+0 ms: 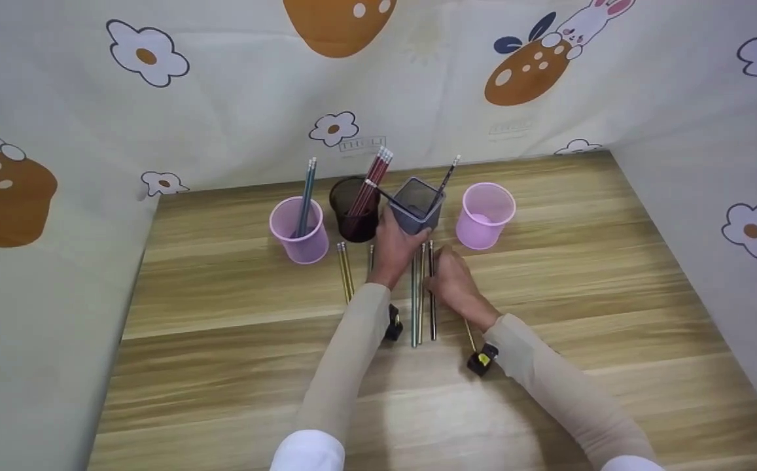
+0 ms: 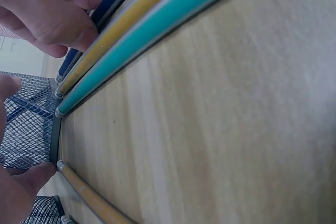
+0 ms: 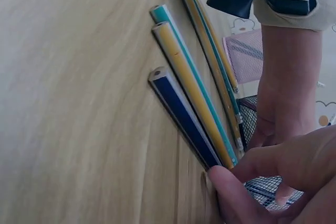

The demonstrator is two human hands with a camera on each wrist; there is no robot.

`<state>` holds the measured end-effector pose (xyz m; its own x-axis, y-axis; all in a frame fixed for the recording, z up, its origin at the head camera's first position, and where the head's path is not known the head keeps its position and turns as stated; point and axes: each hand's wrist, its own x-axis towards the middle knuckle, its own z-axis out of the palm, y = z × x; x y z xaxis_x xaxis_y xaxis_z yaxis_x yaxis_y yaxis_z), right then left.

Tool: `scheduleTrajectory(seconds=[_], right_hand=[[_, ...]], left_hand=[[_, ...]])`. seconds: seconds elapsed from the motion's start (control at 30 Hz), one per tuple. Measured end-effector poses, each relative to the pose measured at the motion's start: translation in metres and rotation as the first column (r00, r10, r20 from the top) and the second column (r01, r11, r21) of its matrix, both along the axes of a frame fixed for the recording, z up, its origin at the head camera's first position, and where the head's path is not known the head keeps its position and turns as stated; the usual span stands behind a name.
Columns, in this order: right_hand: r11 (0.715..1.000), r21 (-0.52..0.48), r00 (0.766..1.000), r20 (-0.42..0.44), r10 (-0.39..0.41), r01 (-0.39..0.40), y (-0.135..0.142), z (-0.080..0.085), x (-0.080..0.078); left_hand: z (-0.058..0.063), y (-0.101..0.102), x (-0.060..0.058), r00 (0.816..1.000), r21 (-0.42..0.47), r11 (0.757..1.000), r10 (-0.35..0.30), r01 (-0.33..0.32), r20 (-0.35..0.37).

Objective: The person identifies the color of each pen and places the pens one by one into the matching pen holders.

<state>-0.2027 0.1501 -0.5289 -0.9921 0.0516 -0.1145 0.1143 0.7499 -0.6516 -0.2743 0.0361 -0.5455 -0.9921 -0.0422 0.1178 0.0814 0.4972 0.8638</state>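
Note:
My left hand [image 1: 399, 245] grips the front of a square dark mesh pen holder [image 1: 417, 224], which has two dark pencils [image 1: 447, 178] leaning in it. Just right of it, my right hand [image 1: 455, 278] pinches a dark blue pencil [image 3: 184, 115] near its eraser end, low over the wooden table. Alongside that pencil lie a yellow pencil [image 3: 191, 85] and a teal pencil [image 2: 157, 29], their eraser ends toward the holder. More yellow pencils [image 1: 344, 265] lie left of my left wrist. Another yellow pencil [image 1: 470, 335] is partly hidden under my right forearm.
At the left stands a pink cup [image 1: 306, 250] with teal pencils [image 1: 306, 196]. Beside it is a round black mesh holder [image 1: 355, 230] holding several red pencils [image 1: 376, 171]. A second pink cup [image 1: 479, 237] stands right of the square holder. A patterned curtain [image 1: 234, 131] encloses the table [image 1: 208, 379].

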Motion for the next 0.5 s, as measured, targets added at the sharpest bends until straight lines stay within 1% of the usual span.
scheduleTrajectory(seconds=[0.17, 0.27, 0.37, 0.5], right_hand=[[0.999, -0.045, 0.999, 0.040, -0.017, 0.018, 0.002, 0.002, -0.001], [0.992, -0.123, 0.999, 0.041, -0.024, 0.029, 0.005, 0.007, -0.001], [0.983, -0.182, 1.000, 0.020, -0.020, 0.023, 0.011, 0.017, -0.002], [0.974, -0.225, 1.000, -0.013, -0.007, 0.004, 0.019, 0.039, -0.009]], left_hand=[[0.000, 0.000, -0.001, 1.000, -0.012, 1.000, 0.006, -0.006, -0.007], [-0.001, 0.000, -0.001, 1.000, -0.016, 1.000, 0.007, -0.007, -0.011], [-0.002, 0.001, -0.001, 1.000, -0.017, 1.000, 0.009, -0.009, -0.003], [-0.002, 0.001, -0.001, 1.000, -0.021, 1.000, 0.010, -0.010, 0.002]])
